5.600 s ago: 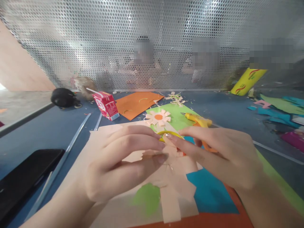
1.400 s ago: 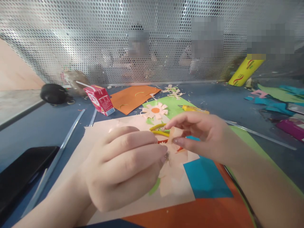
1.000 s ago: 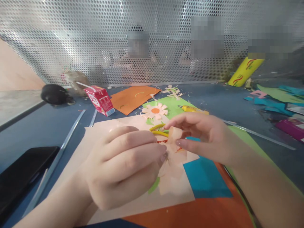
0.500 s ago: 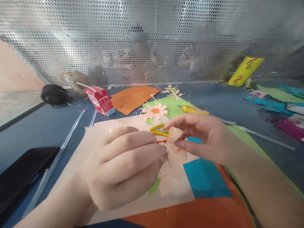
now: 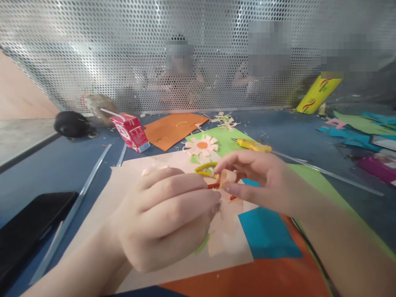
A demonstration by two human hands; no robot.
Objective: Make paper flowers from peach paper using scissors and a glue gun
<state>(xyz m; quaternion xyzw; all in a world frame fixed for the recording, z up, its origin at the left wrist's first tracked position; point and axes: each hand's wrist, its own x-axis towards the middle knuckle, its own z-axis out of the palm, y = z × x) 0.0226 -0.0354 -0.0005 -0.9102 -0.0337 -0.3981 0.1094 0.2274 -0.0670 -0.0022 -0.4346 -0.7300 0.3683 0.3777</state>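
My left hand (image 5: 168,218) is closed in a pinch, its fingertips on the near side of a small pale peach paper piece (image 5: 228,176). A curled strip of that piece sits between the thumb and fingers of my right hand (image 5: 262,177). Much of the piece is hidden behind my left fingers. Both hands hover over a large pale peach sheet (image 5: 130,251). Just beyond them lies a yellow looped handle (image 5: 206,166), partly covered. Farther back rests a paper flower (image 5: 209,146) with pale curled petals and an orange centre (image 5: 202,145).
A yellow glue-like tube (image 5: 252,144) lies behind my right hand. Blue paper (image 5: 269,235) and orange paper (image 5: 247,278) are nearby. At left are a drink carton (image 5: 131,132) and a black phone (image 5: 34,227). A perforated metal panel (image 5: 216,24) stands behind, showing blurred people.
My left fingertips have shifted slightly right, closer to my right thumb. The curled strip has turned a little between my right fingers.
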